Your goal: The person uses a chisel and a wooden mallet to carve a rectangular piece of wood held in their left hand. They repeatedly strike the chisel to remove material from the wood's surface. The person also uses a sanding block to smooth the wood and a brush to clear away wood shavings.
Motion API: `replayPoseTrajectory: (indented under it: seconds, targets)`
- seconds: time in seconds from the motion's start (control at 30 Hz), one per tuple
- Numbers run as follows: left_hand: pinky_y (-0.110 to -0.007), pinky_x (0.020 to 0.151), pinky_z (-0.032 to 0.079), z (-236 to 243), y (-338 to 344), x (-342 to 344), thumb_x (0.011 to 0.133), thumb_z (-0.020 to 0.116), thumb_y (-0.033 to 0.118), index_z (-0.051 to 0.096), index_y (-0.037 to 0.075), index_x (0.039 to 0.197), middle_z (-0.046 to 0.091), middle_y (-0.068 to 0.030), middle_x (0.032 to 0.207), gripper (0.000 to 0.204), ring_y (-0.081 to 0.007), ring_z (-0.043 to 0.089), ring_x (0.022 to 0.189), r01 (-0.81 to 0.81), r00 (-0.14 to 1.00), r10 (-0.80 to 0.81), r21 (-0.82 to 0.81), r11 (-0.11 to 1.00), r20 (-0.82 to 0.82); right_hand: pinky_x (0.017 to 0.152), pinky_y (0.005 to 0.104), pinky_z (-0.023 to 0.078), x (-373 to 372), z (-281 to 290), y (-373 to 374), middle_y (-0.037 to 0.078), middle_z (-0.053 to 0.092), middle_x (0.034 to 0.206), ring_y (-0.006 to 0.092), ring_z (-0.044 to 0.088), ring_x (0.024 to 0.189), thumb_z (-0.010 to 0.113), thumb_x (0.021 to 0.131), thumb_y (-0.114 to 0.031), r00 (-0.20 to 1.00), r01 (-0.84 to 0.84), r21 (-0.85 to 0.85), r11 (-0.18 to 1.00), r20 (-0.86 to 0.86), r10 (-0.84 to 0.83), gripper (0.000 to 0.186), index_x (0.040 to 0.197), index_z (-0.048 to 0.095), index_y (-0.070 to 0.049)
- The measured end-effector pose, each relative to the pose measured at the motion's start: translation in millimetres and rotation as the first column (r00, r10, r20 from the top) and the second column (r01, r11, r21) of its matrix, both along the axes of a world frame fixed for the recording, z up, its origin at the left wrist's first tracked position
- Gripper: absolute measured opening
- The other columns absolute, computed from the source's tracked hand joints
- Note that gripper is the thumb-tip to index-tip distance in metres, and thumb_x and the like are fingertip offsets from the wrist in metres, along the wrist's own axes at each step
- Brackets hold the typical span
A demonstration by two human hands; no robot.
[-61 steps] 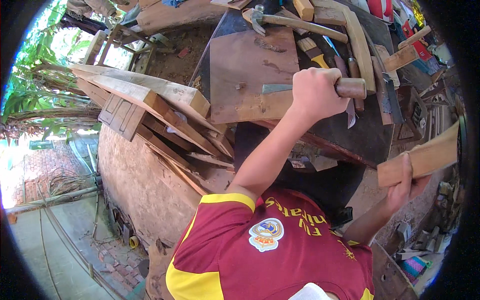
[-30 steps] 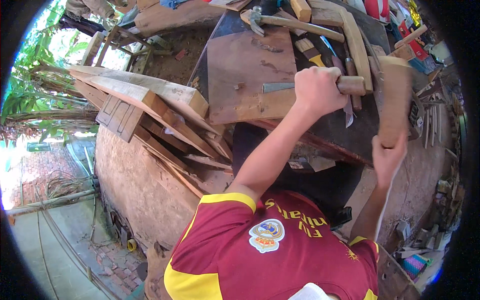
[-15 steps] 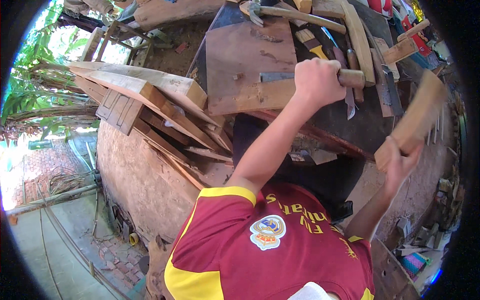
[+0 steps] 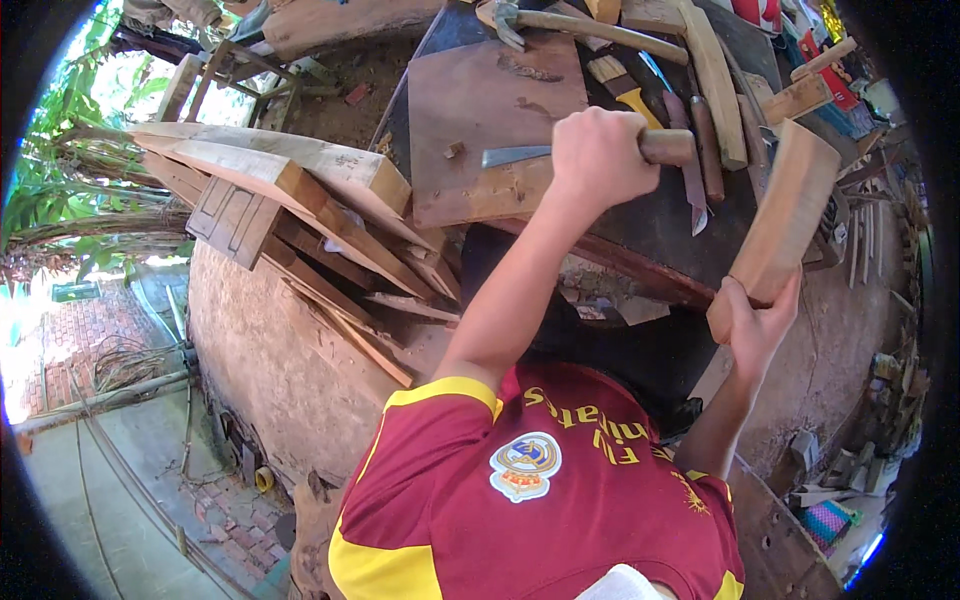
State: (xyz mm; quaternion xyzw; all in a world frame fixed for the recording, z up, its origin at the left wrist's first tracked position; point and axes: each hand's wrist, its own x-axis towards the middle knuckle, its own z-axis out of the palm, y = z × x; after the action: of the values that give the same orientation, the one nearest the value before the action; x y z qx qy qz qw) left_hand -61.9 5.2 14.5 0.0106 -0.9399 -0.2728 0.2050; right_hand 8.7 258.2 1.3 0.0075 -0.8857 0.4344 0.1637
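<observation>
My left hand [image 4: 602, 160] is closed round the wooden handle [image 4: 666, 146] of a chisel, whose steel blade [image 4: 512, 156] points left, level over a brown board [image 4: 465, 100] on the dark bench [image 4: 735, 225]. A small wood chip [image 4: 454, 150] is on that board. At the right, my right hand [image 4: 760, 320] grips the lower end of a long wooden block [image 4: 788, 200], held upright at a slant. Just beyond my left hand lie a brush [image 4: 618, 82] with a yellow handle, a knife [image 4: 694, 170], a dark wooden-handled tool [image 4: 706, 135] and a pale timber [image 4: 712, 90].
A claw hammer [image 4: 590, 38] lies along the back of the bench. Long planks [image 4: 320, 160] lean at the left, with a small marked panel [image 4: 225, 215]. More tools and offcuts [image 4: 800, 100] crowd the right. Plants and brick paving [image 4: 90, 330] show at far left.
The wooden block has swung up and down at the right and now sits further left, nearer my left hand. My left hand and chisel have shifted slightly left and up in the picture.
</observation>
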Motion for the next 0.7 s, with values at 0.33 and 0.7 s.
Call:
replayPoseTrajectory:
  seconds: [0.33,0.7]
  targets:
    - [-0.041,0.059,0.052,12.5,17.0,-0.9,0.057,0.07,0.027,0.068,0.013,0.068,0.063,-0.012,0.063,0.018,-0.0336,0.063,0.063,0.117,0.988,-0.103,0.125,0.985,-0.112,0.091,0.0354,0.045,4.1,29.9,51.3,0.015,0.054,0.121,0.0228,0.055,0.106,0.081,0.068,-0.006,0.971,0.218,-0.05,0.975,-0.089,-0.222,0.075,0.133,0.043,0.004]
    - [-0.042,0.055,0.05,19.8,6.2,-1.5,0.055,0.07,0.025,0.065,0.012,0.063,0.059,-0.0137,0.058,0.017,-0.0365,0.06,0.059,0.033,0.973,0.033,0.278,0.96,-0.23,0.087,0.0428,0.053,-44.5,71.3,9.2,0.018,0.058,0.115,0.0327,0.057,0.104,0.077,0.069,-0.007,0.721,0.229,-0.644,0.73,-0.391,-0.572,0.062,0.124,0.049,-0.001]
